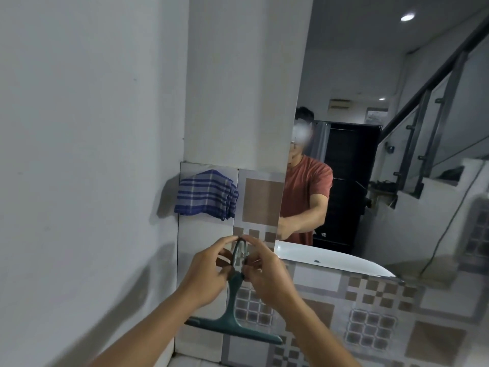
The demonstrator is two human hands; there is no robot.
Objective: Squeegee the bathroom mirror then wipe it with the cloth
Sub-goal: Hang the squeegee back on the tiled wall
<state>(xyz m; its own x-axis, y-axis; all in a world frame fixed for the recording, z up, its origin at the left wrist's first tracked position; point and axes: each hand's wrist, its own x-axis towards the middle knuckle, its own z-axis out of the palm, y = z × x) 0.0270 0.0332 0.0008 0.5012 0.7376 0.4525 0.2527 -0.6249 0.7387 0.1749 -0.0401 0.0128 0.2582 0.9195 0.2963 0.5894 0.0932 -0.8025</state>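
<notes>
The left hand (205, 271) and right hand (267, 274) both grip the looped handle of a teal plastic squeegee (232, 311), fingers (225, 241) pinched at the top of the loop. Its straight rubber-edged blade hangs lowest, in front of the glossy patterned wall tiles (262, 202). The blue checked woven cloth (206, 196) (folded, soft) hangs above left. The frameless mirror (397, 128) stands to the right.

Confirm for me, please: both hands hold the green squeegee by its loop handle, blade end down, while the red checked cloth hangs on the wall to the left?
Not quite: in the head view the checked cloth is blue, not red. The rest stands: left hand and right hand hold the green squeegee, blade down.
</notes>
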